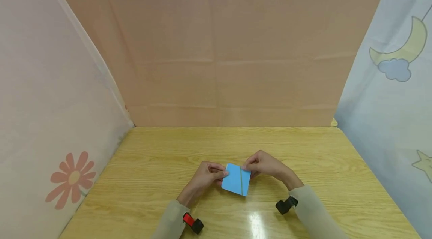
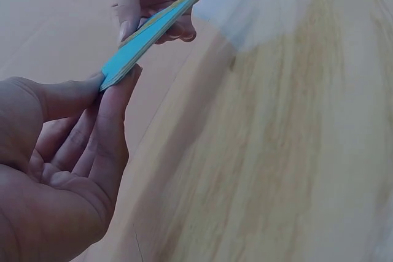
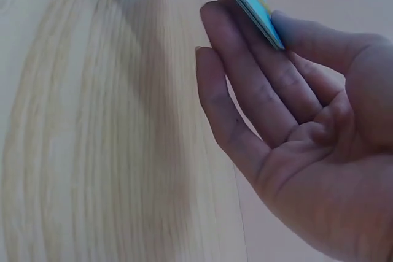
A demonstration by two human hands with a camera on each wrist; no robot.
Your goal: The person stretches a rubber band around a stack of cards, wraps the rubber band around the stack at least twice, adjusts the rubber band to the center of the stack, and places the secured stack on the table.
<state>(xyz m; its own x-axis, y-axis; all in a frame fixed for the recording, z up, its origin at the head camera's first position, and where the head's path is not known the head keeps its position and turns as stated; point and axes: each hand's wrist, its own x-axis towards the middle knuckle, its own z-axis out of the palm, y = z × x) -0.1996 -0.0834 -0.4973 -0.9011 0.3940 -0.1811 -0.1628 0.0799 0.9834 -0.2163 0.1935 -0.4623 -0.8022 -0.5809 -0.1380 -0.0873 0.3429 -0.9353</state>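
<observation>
Both hands hold up a thin blue stack of cards (image 1: pixel 232 179) with rounded corners, its broad face toward the head camera. A narrow yellowish rubber band (image 1: pixel 241 182) runs across it near the right edge. On the left side, my left hand (image 1: pixel 204 176) pinches the stack between thumb and fingers. My right hand (image 1: pixel 268 165) grips the upper right corner, thumb on the face by the band. Edge-on in the left wrist view, the stack (image 2: pixel 144 38) shows thin layers. In the right wrist view the right thumb (image 3: pixel 319 41) presses it against the fingers.
A light wood-grain table (image 1: pixel 162 153) lies under the hands. Behind it stands a plain peach cloth (image 1: pixel 216 63), with printed cloths (image 1: pixel 67 111) at both sides. Each wrist wears a strapped camera, such as the black one (image 1: pixel 286 205) on the right.
</observation>
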